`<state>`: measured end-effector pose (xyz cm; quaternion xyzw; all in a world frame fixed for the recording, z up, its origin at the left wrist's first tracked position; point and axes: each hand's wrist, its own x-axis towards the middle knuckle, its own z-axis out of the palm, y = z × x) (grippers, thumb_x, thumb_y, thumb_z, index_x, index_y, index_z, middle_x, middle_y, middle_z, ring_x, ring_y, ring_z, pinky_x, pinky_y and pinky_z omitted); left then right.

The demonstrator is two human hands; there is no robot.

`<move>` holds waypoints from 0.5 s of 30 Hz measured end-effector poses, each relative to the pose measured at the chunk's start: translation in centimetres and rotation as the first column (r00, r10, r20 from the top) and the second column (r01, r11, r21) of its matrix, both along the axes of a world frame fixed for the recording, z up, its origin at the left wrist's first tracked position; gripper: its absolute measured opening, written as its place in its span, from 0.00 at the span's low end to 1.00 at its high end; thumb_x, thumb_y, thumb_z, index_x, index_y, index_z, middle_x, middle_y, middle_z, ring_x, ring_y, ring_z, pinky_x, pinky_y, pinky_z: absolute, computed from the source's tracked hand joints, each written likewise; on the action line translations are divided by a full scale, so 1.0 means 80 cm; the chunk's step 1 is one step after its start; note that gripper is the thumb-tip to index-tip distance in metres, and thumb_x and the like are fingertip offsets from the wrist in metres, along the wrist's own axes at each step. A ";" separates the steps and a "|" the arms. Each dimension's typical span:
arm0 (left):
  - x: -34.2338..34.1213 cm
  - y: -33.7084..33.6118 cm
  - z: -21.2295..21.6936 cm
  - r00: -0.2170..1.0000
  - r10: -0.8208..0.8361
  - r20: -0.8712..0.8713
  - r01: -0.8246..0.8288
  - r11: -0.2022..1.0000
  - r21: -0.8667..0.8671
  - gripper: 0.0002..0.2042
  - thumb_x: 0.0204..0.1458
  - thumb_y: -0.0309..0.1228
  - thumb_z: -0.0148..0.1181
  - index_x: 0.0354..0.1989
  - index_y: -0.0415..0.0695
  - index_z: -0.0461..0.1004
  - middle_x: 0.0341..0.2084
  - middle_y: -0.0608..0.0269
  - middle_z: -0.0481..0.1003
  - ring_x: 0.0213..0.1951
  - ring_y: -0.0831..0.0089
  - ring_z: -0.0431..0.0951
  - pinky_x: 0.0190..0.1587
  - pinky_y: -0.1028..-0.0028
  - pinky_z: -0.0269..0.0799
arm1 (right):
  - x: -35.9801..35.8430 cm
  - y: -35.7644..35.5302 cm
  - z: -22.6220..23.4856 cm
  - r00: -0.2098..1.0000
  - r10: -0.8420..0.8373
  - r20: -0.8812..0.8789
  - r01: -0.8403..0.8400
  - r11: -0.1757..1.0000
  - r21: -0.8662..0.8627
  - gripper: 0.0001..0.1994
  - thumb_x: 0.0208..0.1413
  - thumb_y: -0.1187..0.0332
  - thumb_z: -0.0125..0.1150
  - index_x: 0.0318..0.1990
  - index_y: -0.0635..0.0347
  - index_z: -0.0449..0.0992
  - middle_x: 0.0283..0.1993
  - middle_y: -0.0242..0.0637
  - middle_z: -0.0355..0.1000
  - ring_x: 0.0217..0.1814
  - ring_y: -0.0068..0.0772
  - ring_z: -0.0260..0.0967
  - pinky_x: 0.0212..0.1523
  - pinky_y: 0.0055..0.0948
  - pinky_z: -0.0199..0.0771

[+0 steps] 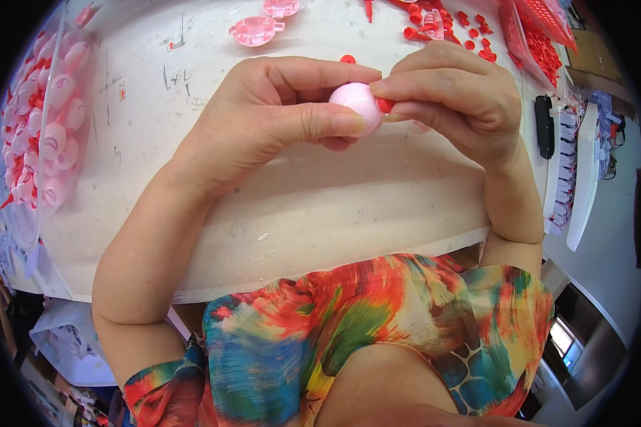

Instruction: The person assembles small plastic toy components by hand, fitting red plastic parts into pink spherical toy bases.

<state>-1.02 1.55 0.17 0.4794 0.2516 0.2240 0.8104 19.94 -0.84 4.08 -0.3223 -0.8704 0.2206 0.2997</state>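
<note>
At the far left edge of the worktop [192, 213] sits a clear plastic bag [50, 114] packed with finished pink balls, each with red bits showing through the film. The worktop itself is pale, scuffed and marked with pen scribbles.

Moving inward, the person's left hand [263, 114] is raised above the middle of the worktop, its fingers curled and its thumb pressed along the side of a small pink ball [360, 103], so the ball is clamped between thumb and forefinger. The ball hangs in the air, clear of the surface, right between the two hands.

Behind it, near the far edge, two pink half shells [256, 30] lie open on the worktop, well apart from the hands.

On the ball's right side a small red piece [385, 106] sticks out, and the right hand [456, 99] pinches it between thumb and fingertips, pressed close against the ball. Whether the red piece is already seated in the ball is hard to judge from here.

Further right, loose red parts [470, 32] are scattered at the back of the worktop, beside a red tray [545, 28] holding more. At the right rim stands a black handled tool [544, 127], near a row of white items.
</note>
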 end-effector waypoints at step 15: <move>0.000 -0.001 -0.001 1.000 0.001 0.016 0.000 1.000 -0.026 0.21 0.43 0.32 0.60 0.47 0.37 0.68 0.36 0.60 0.73 0.36 0.75 0.74 0.37 0.75 0.74 | -0.002 0.000 -0.004 0.997 -0.040 -0.073 0.044 0.998 0.045 0.09 0.36 0.73 0.65 0.30 0.58 0.77 0.26 0.33 0.72 0.27 0.26 0.71 0.25 0.20 0.71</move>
